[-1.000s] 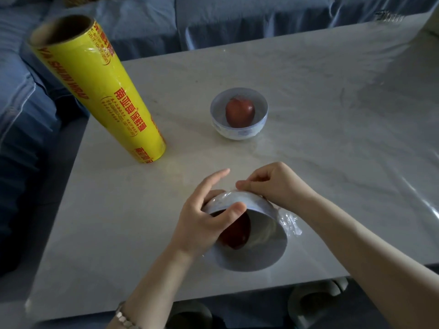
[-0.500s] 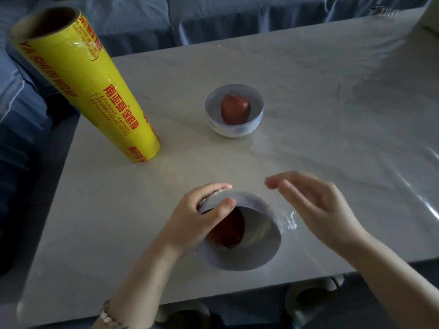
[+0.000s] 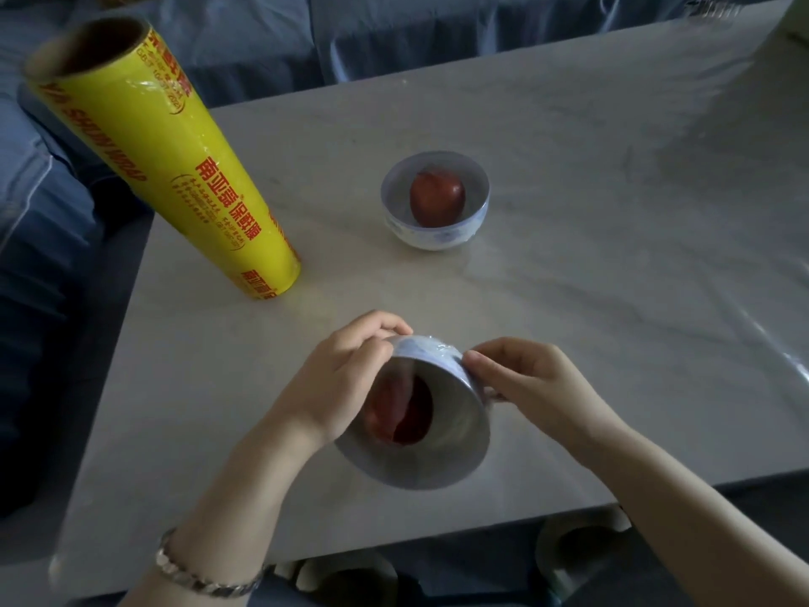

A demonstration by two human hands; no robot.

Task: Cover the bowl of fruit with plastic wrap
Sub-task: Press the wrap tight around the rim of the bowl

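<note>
A white bowl [image 3: 455,435] with a red apple [image 3: 400,414] inside is tipped toward me above the table's near edge, clear plastic wrap stretched over its mouth. My left hand [image 3: 337,383] grips the bowl's left side, fingers curled over its far wall. My right hand [image 3: 525,378] pinches the wrap against the bowl's right wall. A second white bowl [image 3: 433,232] with a red apple [image 3: 437,197] stands upright at mid-table. The yellow roll of plastic wrap [image 3: 175,168] stands on end at the left.
The marble table [image 3: 613,212] has its left edge just beyond the roll and its near edge under my wrists. A blue sofa [image 3: 43,212] runs along the left and back. Round stools [image 3: 578,549] show below the near edge.
My right hand, which had lifted off and opened to the right, has come back and pinches the wrap at the bowl's right wall. The left hand shifted its grip and the bowl is tipped further.
</note>
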